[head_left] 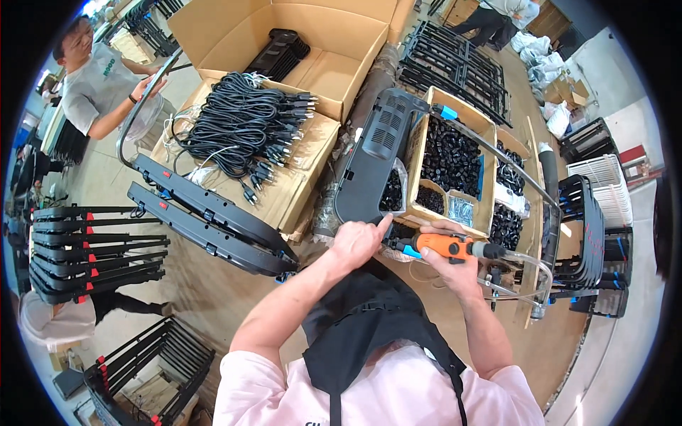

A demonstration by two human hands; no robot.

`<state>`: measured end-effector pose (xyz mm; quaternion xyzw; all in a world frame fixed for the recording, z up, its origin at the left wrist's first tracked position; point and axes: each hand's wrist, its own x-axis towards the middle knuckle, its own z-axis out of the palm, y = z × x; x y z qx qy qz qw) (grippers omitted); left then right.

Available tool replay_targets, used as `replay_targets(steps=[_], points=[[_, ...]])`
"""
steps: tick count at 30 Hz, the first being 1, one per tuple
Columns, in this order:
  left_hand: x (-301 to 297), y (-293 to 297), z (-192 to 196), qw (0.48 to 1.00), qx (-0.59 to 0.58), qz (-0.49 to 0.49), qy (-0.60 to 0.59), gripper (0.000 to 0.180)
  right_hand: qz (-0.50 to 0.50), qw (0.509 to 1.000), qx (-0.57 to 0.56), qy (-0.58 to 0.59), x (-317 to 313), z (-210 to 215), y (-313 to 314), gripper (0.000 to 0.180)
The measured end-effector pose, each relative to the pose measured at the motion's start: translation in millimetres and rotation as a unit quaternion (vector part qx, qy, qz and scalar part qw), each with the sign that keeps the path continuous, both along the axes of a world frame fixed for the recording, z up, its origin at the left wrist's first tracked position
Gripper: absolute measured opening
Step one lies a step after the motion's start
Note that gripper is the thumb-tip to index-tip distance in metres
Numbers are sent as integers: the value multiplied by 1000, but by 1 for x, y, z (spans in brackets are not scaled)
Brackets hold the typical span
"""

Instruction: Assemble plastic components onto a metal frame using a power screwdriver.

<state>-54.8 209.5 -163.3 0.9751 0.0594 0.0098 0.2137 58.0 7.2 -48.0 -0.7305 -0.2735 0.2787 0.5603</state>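
Orange power screwdriver (pixel 446 246), smooth plastic body with a blue tip and a clear hose at its tail, lies sideways in the right hand (pixel 455 266), fingers wrapped tight around the grip. Its tip meets the near end of a long black moulded panel (pixel 373 160), matte, with slotted vents. The left hand (pixel 357 241) presses on that near end, fingers curled, forefinger stretched out. Just right of the panel, a divided cardboard tray (pixel 419 153) brims with small glossy black parts. Left, coiled black cables (pixel 245 124) heap on flat cartons.
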Motion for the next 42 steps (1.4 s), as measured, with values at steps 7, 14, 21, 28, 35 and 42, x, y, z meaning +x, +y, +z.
replay_targets(steps=[7,14,21,28,35,42], points=[[22,12,18,991,38,-85,94,57,41,999,24,-6,7,-33,6,49],[-5,10,-2,871,-447,198,-49,15,103,990,-43,-92,7,-35,19,36],[-58,-37,-23,365,-853,371,-55,15,132,984,-43,-109,11,-33,26,33],[-70,-65,-41,393,-863,315,-31,25,151,982,-111,-39,9,-28,27,36],[-60,-65,-45,390,-877,278,-39,21,100,995,-1,-20,6,-8,19,52],[-47,-60,-41,483,-824,292,-46,25,99,991,76,42,4,-10,27,52]])
